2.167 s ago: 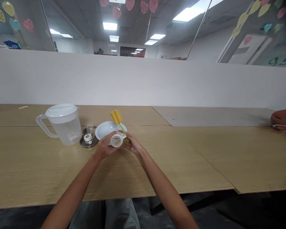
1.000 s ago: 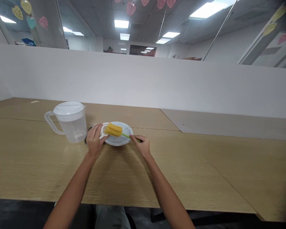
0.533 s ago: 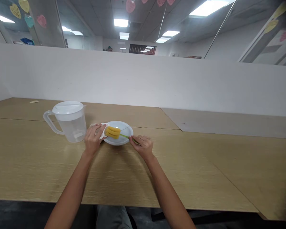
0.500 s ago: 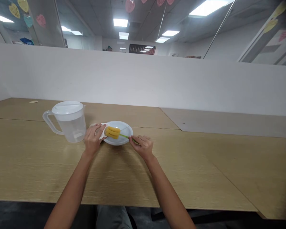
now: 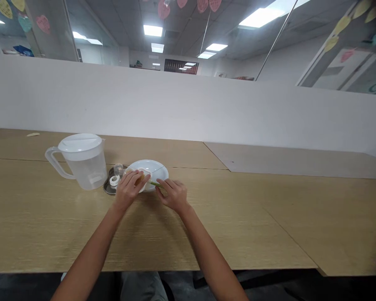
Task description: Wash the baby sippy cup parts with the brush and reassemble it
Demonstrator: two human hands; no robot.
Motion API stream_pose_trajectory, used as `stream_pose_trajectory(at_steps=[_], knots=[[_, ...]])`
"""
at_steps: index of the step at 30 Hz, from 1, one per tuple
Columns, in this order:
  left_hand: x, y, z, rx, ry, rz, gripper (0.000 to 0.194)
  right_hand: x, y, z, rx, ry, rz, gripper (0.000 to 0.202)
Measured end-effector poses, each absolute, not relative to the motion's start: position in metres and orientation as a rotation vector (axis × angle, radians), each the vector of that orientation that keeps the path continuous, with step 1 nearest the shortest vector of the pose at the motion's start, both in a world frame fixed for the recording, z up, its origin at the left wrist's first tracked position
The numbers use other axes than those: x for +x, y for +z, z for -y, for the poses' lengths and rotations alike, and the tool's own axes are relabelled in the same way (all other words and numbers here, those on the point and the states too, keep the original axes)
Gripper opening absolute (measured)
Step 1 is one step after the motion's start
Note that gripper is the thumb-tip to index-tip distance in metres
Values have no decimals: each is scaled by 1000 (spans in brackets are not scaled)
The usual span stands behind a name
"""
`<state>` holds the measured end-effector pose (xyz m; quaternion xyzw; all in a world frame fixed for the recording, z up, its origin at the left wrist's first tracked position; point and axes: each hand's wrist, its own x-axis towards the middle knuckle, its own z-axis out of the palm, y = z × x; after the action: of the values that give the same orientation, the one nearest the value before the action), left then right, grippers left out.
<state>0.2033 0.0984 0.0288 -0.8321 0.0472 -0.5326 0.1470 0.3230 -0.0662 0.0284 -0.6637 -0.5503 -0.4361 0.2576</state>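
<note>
Over the white dish [image 5: 163, 170], my left hand [image 5: 128, 190] is closed around a white bottle-like container [image 5: 146, 172], mostly covered by the fingers. My right hand [image 5: 174, 195] pinches the green handle of a bottle brush [image 5: 156, 184]. The brush's yellow sponge head is largely hidden at the left hand; whether it sits inside the container I cannot tell. Just left of my left hand lies a dark metal tray [image 5: 106, 188] holding a white screw ring [image 5: 114, 180] and a clear cap [image 5: 118, 169].
A clear plastic pitcher [image 5: 89, 169] with a white lid [image 5: 80, 142] stands left of the tray. Farther back on the wooden table [image 5: 238, 217] lies a small pale flat piece [image 5: 33, 134]. A white partition [image 5: 175, 106] rises behind the table.
My right hand has moved left toward the left hand. The brush's yellow head, plain before, is now mostly hidden. My left hand has shifted right, uncovering the tray with the ring and cap.
</note>
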Motion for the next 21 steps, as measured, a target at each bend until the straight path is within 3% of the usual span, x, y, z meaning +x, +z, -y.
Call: stream_pose_trajectory(at_steps=[14,21], knots=[[200,29,-119,-2434,-1521,169,35,356,18,70,-1925,-1251,1456,40],[204,27,-124,-2368,-1490,241,39,391,10,93,-2086,-1167,1206,44]])
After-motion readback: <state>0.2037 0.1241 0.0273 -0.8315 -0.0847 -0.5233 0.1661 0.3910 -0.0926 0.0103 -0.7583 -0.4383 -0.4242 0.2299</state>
